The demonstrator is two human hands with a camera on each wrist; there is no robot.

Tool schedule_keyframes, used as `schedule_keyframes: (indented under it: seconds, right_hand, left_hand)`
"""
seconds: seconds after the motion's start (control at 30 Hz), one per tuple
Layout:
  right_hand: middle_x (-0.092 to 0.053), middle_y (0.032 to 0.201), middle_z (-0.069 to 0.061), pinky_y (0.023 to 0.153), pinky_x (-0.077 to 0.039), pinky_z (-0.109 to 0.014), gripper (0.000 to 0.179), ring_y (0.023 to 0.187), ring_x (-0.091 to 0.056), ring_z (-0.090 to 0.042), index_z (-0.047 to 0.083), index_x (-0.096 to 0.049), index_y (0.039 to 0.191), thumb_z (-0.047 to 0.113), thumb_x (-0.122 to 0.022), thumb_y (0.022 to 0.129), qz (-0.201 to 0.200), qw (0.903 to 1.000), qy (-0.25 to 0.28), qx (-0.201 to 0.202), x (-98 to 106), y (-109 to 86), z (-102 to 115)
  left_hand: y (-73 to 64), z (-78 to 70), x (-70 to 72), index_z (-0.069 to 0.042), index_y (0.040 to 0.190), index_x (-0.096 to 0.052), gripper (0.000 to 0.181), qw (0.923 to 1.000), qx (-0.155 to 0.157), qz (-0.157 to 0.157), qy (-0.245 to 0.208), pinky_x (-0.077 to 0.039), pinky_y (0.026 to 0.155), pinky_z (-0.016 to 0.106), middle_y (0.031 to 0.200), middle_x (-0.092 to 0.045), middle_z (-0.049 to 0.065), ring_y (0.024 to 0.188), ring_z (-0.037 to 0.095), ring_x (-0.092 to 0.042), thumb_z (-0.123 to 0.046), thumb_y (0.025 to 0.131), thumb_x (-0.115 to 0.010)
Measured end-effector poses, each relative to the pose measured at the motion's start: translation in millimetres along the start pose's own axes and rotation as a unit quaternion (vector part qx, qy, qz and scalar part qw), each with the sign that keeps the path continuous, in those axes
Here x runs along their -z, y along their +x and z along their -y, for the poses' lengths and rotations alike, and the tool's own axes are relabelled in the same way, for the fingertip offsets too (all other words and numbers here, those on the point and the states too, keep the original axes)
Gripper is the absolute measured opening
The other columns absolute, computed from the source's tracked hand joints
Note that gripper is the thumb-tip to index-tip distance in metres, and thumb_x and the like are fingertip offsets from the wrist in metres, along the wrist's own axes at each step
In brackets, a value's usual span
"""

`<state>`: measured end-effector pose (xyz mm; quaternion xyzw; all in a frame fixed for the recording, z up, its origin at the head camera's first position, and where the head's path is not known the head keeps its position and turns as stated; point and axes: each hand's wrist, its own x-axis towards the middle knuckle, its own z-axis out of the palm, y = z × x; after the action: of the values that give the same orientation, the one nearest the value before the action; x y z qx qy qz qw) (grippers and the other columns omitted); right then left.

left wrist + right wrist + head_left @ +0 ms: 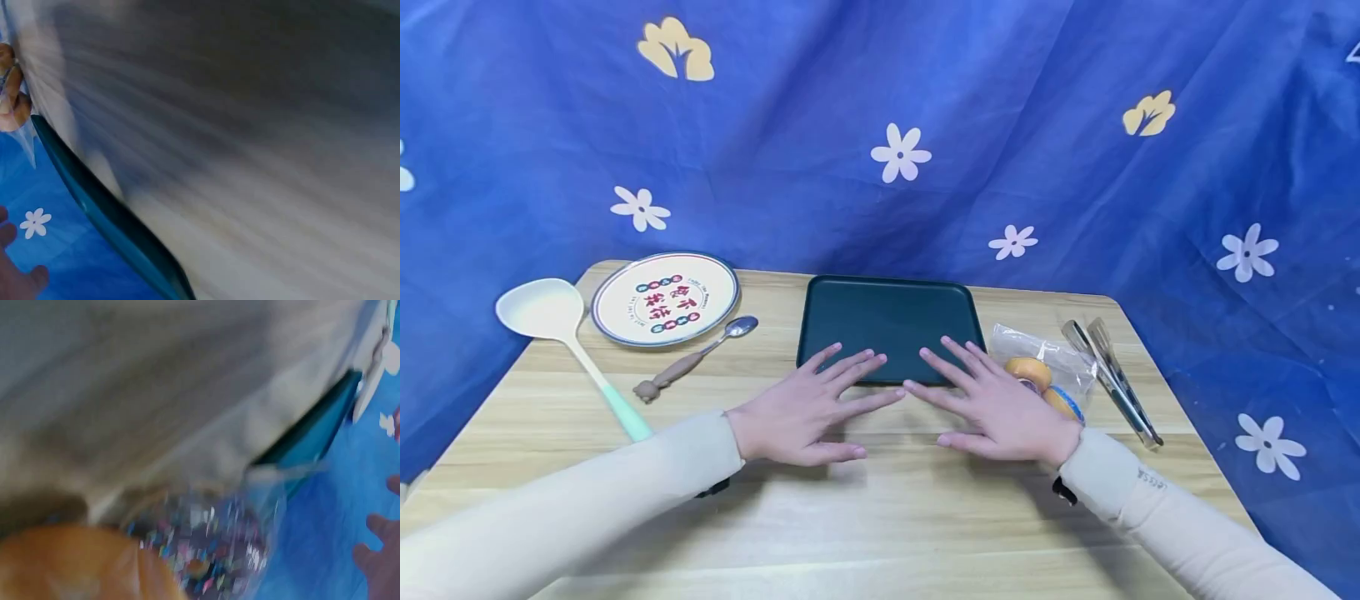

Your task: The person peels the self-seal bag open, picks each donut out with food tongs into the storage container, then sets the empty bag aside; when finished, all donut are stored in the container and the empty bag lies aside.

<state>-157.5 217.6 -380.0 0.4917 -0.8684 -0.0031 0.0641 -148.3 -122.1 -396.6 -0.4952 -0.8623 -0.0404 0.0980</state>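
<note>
Tray on wooden table, blue cloth behind, left hand and right hand splayed

Cream sleeves (one lettered), dark wrist gear

tray: smooth, seemingly matt plastic | bag: glossy plastic | tongs: shiny metal | tabletop: wood-grained | backdrop: cloth
</note>
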Motion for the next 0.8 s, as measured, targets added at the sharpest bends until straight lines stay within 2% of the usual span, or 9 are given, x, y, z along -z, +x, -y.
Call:
schedule_keyframes:
  seconds: [0.1,0.2,0.3,0.4,0.5,0.6,0.67,0.73,0.8]
  right_hand:
    - [-0.016,0.177,-0.001,0.129,-0.024,-0.061,0.069,0.165,-0.015,-0.035,0.040,-0.021,0.166,0.051,-0.053,0.106,0.016,0.9988,0.030,-0.036,6,-4.9,-12]
    - [-0.028,0.174,-0.001,0.128,-0.026,-0.058,0.058,0.162,-0.025,-0.033,0.036,-0.031,0.164,0.046,-0.048,0.110,0.023,0.9933,0.082,-0.078,15,-9.2,-29]
    - [-0.046,0.164,-0.005,0.125,-0.034,-0.056,0.049,0.154,-0.040,-0.032,0.025,-0.047,0.158,0.040,-0.050,0.111,0.008,0.9793,0.154,-0.130,23,-13.5,-52]
    - [-0.060,0.151,-0.010,0.119,-0.040,-0.058,0.041,0.144,-0.052,-0.034,0.014,-0.059,0.146,0.031,-0.057,0.109,-0.016,0.9579,0.221,-0.183,27,-20.2,-78]
    - [-0.066,0.142,-0.016,0.112,-0.047,-0.060,0.035,0.136,-0.058,-0.040,0.006,-0.064,0.138,0.024,-0.059,0.108,-0.020,0.9389,0.259,-0.226,25,-29.1,-104]
    - [-0.067,0.136,-0.023,0.105,-0.053,-0.059,0.031,0.128,-0.062,-0.044,-0.001,-0.065,0.133,0.016,-0.058,0.108,-0.010,0.9229,0.283,-0.261,22,-37.4,-124]
    - [-0.068,0.133,-0.025,0.103,-0.054,-0.057,0.030,0.123,-0.065,-0.043,-0.004,-0.065,0.131,0.012,-0.057,0.108,0.000,0.9157,0.292,-0.276,20,-41.3,-133]
    - [-0.069,0.129,-0.026,0.102,-0.054,-0.057,0.029,0.119,-0.067,-0.043,-0.006,-0.065,0.130,0.010,-0.057,0.107,0.012,0.9112,0.294,-0.288,18,-43.7,-139]
    - [-0.071,0.125,-0.027,0.102,-0.054,-0.057,0.029,0.116,-0.068,-0.042,-0.007,-0.065,0.129,0.011,-0.058,0.107,0.029,0.9071,0.295,-0.299,15,-44.8,-143]
  left_hand:
    - [9.2,-4.8,-2.6,-0.033,0.168,-0.015,0.079,0.9980,0.048,-0.012,-0.039,-0.035,0.123,0.059,0.169,-0.037,0.011,0.155,0.031,-0.040,-0.061,0.103,-0.050]
    - [21.2,-10.8,-5.8,-0.024,0.167,-0.024,0.075,0.9885,0.097,-0.019,-0.115,-0.046,0.115,0.053,0.157,-0.051,0.008,0.142,0.026,-0.053,-0.060,0.105,-0.048]
    - [35.8,-18.2,-9.1,-0.015,0.159,-0.041,0.065,0.9673,0.125,-0.014,-0.220,-0.051,0.109,0.047,0.146,-0.061,0.006,0.132,0.020,-0.060,-0.054,0.108,-0.048]
    - [53.1,-27.8,-13.5,-0.008,0.145,-0.058,0.051,0.9343,0.138,-0.006,-0.329,-0.055,0.104,0.040,0.131,-0.070,0.007,0.119,0.017,-0.067,-0.044,0.110,-0.049]
    - [70.6,-40.0,-20.2,-0.004,0.130,-0.066,0.036,0.8839,0.162,0.003,-0.439,-0.060,0.088,0.033,0.112,-0.076,0.011,0.100,0.020,-0.073,-0.033,0.110,-0.054]
    - [87.1,-55.6,-29.1,-0.001,0.119,-0.067,0.028,0.8128,0.206,0.008,-0.545,-0.061,0.073,0.032,0.100,-0.076,0.020,0.085,0.022,-0.073,-0.025,0.108,-0.058]
    - [97.6,-66.8,-35.2,0.003,0.116,-0.066,0.027,0.7590,0.242,0.010,-0.604,-0.062,0.070,0.032,0.101,-0.076,0.025,0.082,0.022,-0.073,-0.021,0.107,-0.060]
    - [108.1,-76.9,-41.3,0.006,0.115,-0.066,0.027,0.7117,0.276,0.009,-0.646,-0.064,0.072,0.033,0.104,-0.075,0.028,0.082,0.020,-0.074,-0.019,0.106,-0.061]
    - [117.9,-85.3,-46.6,0.009,0.116,-0.066,0.030,0.6764,0.303,0.011,-0.671,-0.064,0.074,0.033,0.106,-0.076,0.029,0.079,0.017,-0.074,-0.019,0.106,-0.062]
